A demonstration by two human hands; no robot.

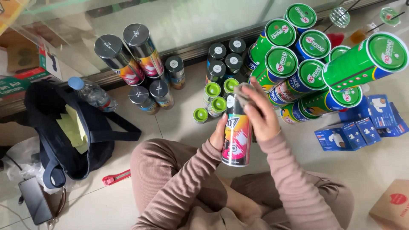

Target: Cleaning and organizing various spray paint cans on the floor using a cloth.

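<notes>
Standing upright above the person's lap, the spray can (237,136) with its pink and orange label sits in the closed grip of the left hand (219,133), fingers wrapped round its middle. The right hand (262,115) pinches a grey cloth (243,94) shut against the can's top. Behind, on the floor (179,119), stand small green-capped cans (211,90), dark-capped cans (226,57) and stacked green-lidded tins (298,64). A black bag (68,136) lies well apart, to the left.

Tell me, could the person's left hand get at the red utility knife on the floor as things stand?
Probably not right away: the left hand is wrapped around the colourful spray can. The red utility knife lies uncovered beside the left knee, so once freed, likely yes.
</notes>
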